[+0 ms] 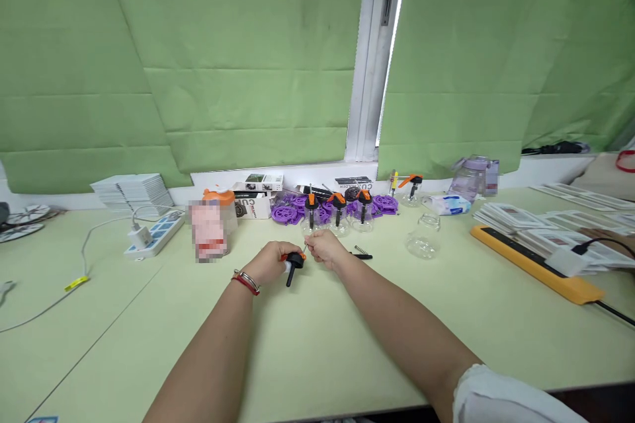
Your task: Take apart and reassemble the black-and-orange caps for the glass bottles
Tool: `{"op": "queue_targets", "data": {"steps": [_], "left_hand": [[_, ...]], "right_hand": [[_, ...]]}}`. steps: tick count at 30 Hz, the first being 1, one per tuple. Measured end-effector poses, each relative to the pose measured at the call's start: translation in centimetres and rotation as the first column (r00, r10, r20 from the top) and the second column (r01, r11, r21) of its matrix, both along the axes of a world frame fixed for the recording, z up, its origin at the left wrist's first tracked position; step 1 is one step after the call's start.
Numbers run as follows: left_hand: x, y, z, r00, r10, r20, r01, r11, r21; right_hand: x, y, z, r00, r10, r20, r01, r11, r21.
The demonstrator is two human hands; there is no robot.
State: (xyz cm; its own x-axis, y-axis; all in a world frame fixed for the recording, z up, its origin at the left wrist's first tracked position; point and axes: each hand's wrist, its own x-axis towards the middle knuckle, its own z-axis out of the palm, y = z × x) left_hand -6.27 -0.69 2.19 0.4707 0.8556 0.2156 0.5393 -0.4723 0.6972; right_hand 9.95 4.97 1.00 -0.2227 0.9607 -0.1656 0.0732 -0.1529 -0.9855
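Note:
My left hand point(272, 262) is closed around a black and orange jar top point(296, 260) whose black stem points down toward me. Fingers of my right hand point(323, 248) pinch a thin metal rod point(305, 248) at the far side of that top; whether the rod sits in it I cannot tell. Just right of my right hand lie a small spring point(361, 250) and a short black part point(362, 256). Behind the hands stand several small clear jars with black and orange tops, one being this jar point(338, 215). An open-topped clear jar point(423, 238) stands farther right.
Purple plastic parts point(286, 211) and small boxes point(253, 205) line the back. At left are a white power strip point(161, 234) and a stack of white cards point(133, 193). A tissue pack point(448, 204), a yellow power strip point(536, 264) and printed sheets point(516, 221) lie right.

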Motion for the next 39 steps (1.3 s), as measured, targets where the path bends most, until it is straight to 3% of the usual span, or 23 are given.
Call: {"op": "queue_targets", "data": {"steps": [3,5,6,8,11,13,15,17,20,23,26,28,31,33,39], "left_hand": [[0.0,-0.1,-0.1,1.0,0.005,0.008,-0.005,0.997,-0.074],[0.0,0.0,-0.1,0.998,0.061,-0.018,-0.063,0.993,-0.1],[-0.1,0.0,-0.2,0.992,0.116,-0.054,-0.121,0.988,-0.098],[-0.2,0.2,-0.5,0.956,0.248,-0.155,-0.261,0.963,-0.071],[-0.6,0.7,-1.1,0.88,0.381,-0.283,-0.405,0.914,-0.027],[-0.9,1.0,-1.6,0.858,0.407,-0.314,-0.434,0.901,-0.018],[-1.1,1.2,-2.0,0.847,0.427,-0.317,-0.456,0.89,-0.02],[-1.1,1.3,-2.2,0.843,0.447,-0.3,-0.475,0.88,-0.022],[-1.1,1.5,-2.3,0.856,0.455,-0.246,-0.476,0.879,-0.031],[-0.8,1.6,-2.5,0.888,0.433,-0.154,-0.445,0.894,-0.05],[-0.6,1.6,-2.6,0.921,0.389,-0.039,-0.391,0.912,-0.123],[-0.7,1.5,-2.5,0.93,0.366,0.041,-0.351,0.913,-0.206],[-1.1,1.5,-2.3,0.915,0.393,0.089,-0.352,0.887,-0.299],[-1.4,1.5,-2.2,0.898,0.438,0.039,-0.41,0.865,-0.29],[-1.5,1.6,-2.4,0.771,0.551,-0.319,-0.562,0.824,0.066]], "right_hand": [[0.4,0.4,-0.2,0.996,-0.085,0.021,0.083,0.994,0.076],[1.1,0.3,-0.5,0.985,-0.106,0.139,0.071,0.969,0.237],[1.5,0.1,-0.8,0.96,-0.102,0.26,0.003,0.935,0.355],[2.4,-0.6,-1.3,0.805,-0.111,0.582,-0.28,0.795,0.538],[3.3,-1.8,-2.2,0.454,-0.185,0.871,-0.664,0.582,0.47],[3.5,-2.2,-2.5,0.321,-0.234,0.918,-0.765,0.508,0.397],[3.5,-2.4,-2.5,0.277,-0.252,0.927,-0.794,0.483,0.368],[3.4,-2.5,-2.2,0.302,-0.244,0.922,-0.782,0.49,0.386],[2.9,-3.0,-1.8,0.45,-0.212,0.867,-0.687,0.538,0.488],[2.0,-3.8,-1.3,0.566,-0.119,0.816,-0.561,0.67,0.487],[1.1,-4.0,-0.9,0.587,-0.064,0.807,-0.446,0.806,0.389],[0.9,-3.8,-0.7,0.602,-0.088,0.793,-0.369,0.851,0.374],[1.3,-2.9,-0.3,0.621,-0.159,0.768,-0.274,0.873,0.403],[1.9,-2.2,0.0,0.62,-0.223,0.753,-0.21,0.877,0.433],[4.1,-1.2,1.2,0.601,-0.363,0.712,-0.096,0.852,0.515]]}}
